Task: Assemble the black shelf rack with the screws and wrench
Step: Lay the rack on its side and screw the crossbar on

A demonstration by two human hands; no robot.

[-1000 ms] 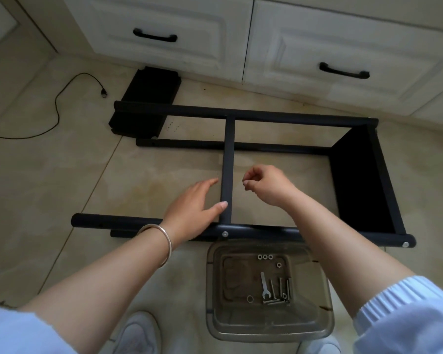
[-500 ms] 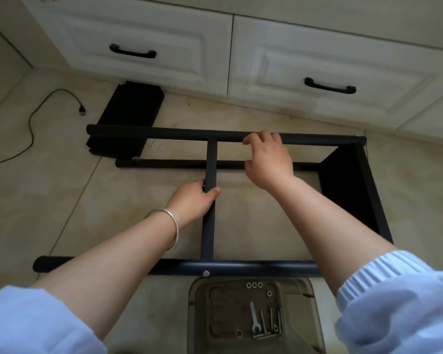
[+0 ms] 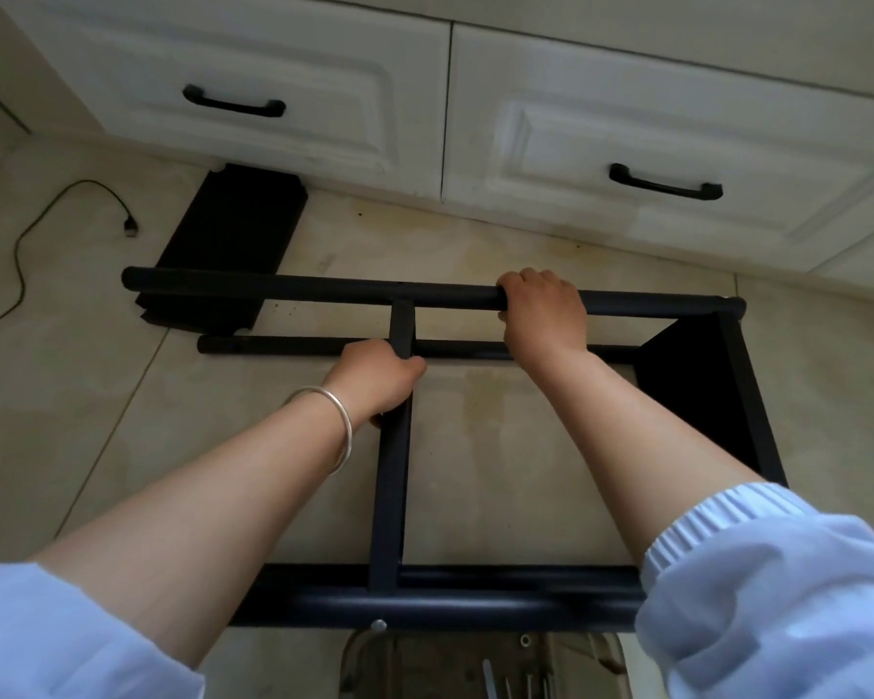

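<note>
Head view: the camera looks down along both bare forearms at a black shelf rack lying on a beige tiled floor in front of white cabinet drawers.
Tray: a clear plastic tray sits at the bottom edge, just this side of the rack's near tube, and is cut off by the frame.
Tray contents: a washer or nut and the tips of some metal pieces show; too little is visible to tell screws from wrench.
Rack: two long round tubes run left to right, joined by a flat crossbar; a dark end panel closes the right side. A silver screw head sits on the near tube below the crossbar.
Left hand: the left hand is wrapped round the crossbar near its far end, thumb on the right side; a silver bangle rings the wrist.
Right hand: the right hand is curled over the far tube, right of the crossbar joint, knuckles up.
Sleeves: pale blue sleeves are pushed up on both arms.
Loose parts: a black panel lies flat behind the rack's left end, and a black cable trails on the floor further left.
</note>
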